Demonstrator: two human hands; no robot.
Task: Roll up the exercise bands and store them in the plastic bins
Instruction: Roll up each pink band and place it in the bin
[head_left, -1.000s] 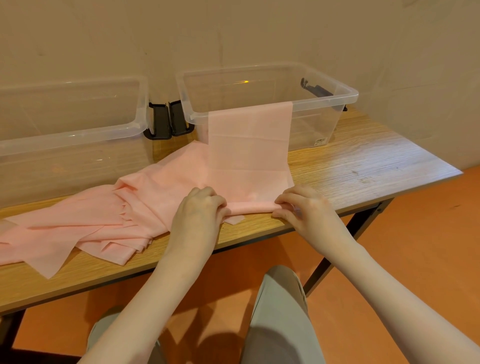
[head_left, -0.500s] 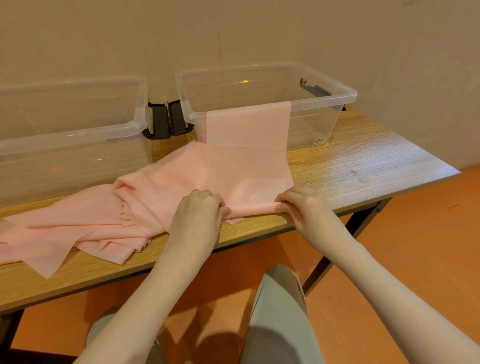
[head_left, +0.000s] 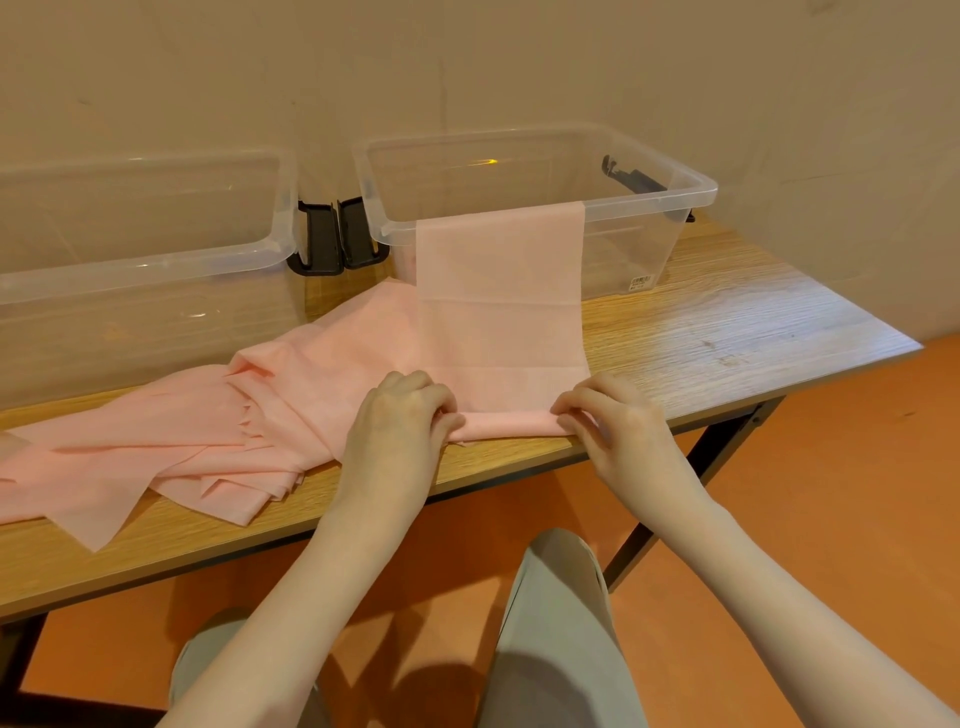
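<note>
Rolled band end (head_left: 511, 422) farther up, between hands.

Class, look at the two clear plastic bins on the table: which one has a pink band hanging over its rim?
The right-hand bin: a pink band drapes over its front rim down to the table. The left-hand bin has nothing over its rim.
</note>
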